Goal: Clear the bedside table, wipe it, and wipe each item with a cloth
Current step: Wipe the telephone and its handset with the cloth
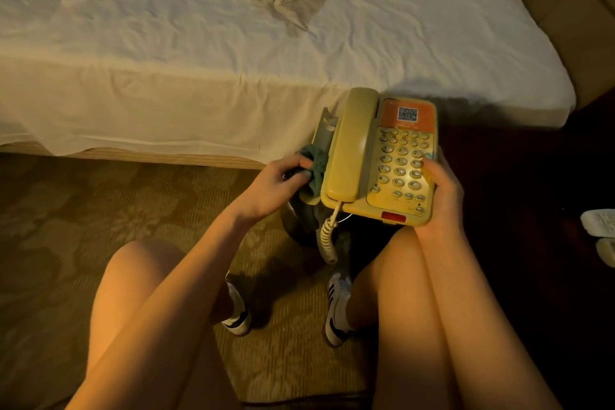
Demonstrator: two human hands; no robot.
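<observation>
My right hand (442, 190) grips the telephone (399, 160) by its right edge, thumb on the keypad, holding it above my knees beside the bed (199, 76). My left hand (283, 181) pinches the cloth (316, 160) against its left side. Risk: wiping pressure may tilt the base, letting the unsecured handset (352, 143) slide off and jerk the cord (327, 236).

We note the telephone (399, 170): smooth hard plastic, yellowed, with a faint sheen on the handset (349, 146). Its orange label (389, 118) looks like matt paper. Coiled cord (327, 236): glossy plastic. Cloth (316, 160): soft green fabric, matt. Bed sheet (199, 60): white cloth, matt, creased. Carpet (100, 210): rough woven pile. Bin (298, 231): dark, shiny; we cannot tell the material.
</observation>
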